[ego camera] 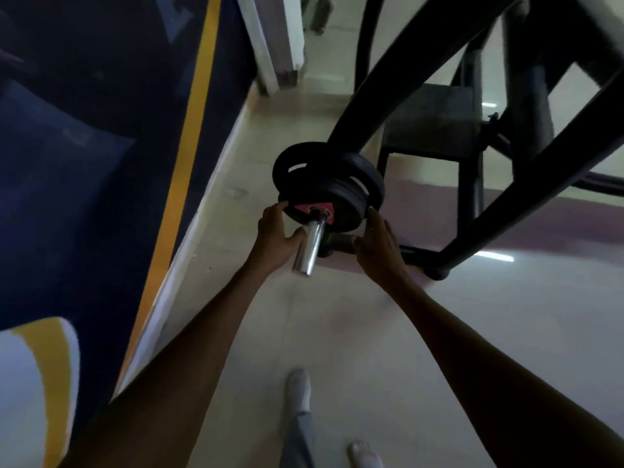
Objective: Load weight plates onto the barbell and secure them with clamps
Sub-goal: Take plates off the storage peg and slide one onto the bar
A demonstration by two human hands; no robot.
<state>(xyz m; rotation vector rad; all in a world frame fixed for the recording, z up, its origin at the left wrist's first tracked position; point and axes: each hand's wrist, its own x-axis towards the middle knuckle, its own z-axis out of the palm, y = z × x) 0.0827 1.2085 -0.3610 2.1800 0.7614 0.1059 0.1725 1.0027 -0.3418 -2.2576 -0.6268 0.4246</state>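
**Plate stack on barbell sleeve, both hands at outermost plate**

Barbell sleeve (310,246): chrome, bare end pointing toward the camera and down, projecting out past the plates between the two hands.

Weight plates (329,184): black, several stacked on the sleeve, exact count not readable. Farther plates wider, with slot-shaped grip cut-outs showing pale floor through them. Outermost plate (341,211) smaller, with a red hub label (314,211) around the bore.

Left hand (277,238): at the left rim of the outermost plate, fingertips on the rim, thumb spread apart from them and lying beside the sleeve. Not closed round anything.

Right hand (380,244): at the right rim of the same plate, fingers held together and extended, tips touching the rim. Palm side hidden; grip cannot be told.

Rack frame (439,96): black tubular steel, rising behind and to the right of the plates, one tube crossing just above the stack.

Floor (337,332): pale tile, below the sleeve. Socked feet (299,388) at the lower edge of the view.

Wall (84,163): dark blue with a yellow stripe, along the left.
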